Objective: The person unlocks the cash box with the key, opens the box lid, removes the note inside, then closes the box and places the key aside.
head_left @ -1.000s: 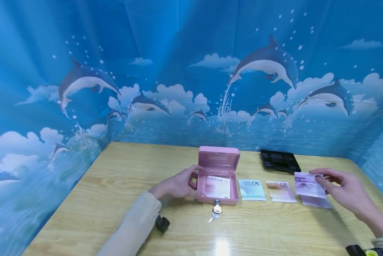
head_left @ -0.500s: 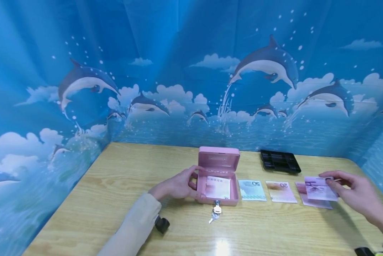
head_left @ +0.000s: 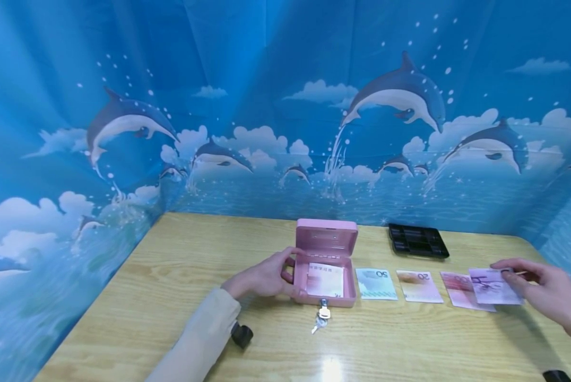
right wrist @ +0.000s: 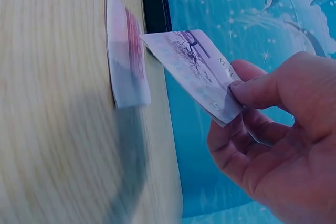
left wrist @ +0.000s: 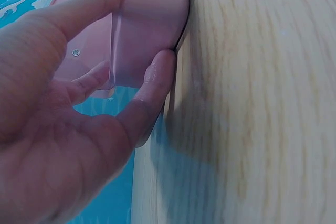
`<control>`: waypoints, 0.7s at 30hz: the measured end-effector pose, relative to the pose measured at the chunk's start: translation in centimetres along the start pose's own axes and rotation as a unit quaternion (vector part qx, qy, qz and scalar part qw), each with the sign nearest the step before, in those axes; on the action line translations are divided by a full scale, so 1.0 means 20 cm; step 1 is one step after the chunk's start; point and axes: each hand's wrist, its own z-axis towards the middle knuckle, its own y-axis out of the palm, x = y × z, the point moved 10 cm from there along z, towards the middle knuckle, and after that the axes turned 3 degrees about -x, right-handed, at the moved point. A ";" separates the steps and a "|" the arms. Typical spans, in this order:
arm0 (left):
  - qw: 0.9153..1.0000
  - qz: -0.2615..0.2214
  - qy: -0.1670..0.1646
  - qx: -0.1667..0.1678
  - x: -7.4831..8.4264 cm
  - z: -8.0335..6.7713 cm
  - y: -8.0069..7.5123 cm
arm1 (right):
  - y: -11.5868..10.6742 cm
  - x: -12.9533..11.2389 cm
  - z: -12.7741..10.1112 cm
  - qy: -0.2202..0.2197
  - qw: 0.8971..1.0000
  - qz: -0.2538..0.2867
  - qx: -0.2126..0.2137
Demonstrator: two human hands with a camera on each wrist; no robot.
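Holds a purple banknote (right wrist: 191,74) in the right hand (head_left: 550,292), pinching one edge between the thumb tip and bent fingers. Juts out from those fingertips towards the left in the head view, slanted and lifted off the worktop (head_left: 195,254). Covers the right part of the red banknote (head_left: 459,289) there; cannot tell whether touching it at the corner. Looks squarish, thin and fairly stiff, pale lilac with a darker branching figure, violet strokes and small lettering near the thumb. In a row left of it on the worktop, shows the 20 banknote (head_left: 418,286), then the 50 banknote (head_left: 376,284), just beside the pink cash box (head_left: 327,226). Behind the row, near the curtain (head_left: 266,106), shows a black compartment tray (head_left: 416,241). With the left hand (head_left: 266,273), grips the left side of the cash box, thumb and fingers spread along its wall, well apart from the purple banknote. Beneath the raised lid, contains a pale pink banknote (head_left: 325,279); at the front, bears silver keys (head_left: 320,321).
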 end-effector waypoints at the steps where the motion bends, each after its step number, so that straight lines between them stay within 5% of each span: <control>1: 1.000 -0.001 0.001 0.000 0.00 0.00 0.00 | 0.00 0.01 0.00 0.002 1.000 0.000 -0.001; 8: 1.000 0.002 0.001 0.001 0.00 0.00 0.00 | -0.02 0.09 0.01 0.014 1.000 -0.005 -0.002; 21: 1.000 0.000 0.006 0.002 0.00 0.00 0.00 | -0.06 0.20 0.02 -0.029 0.999 0.026 0.027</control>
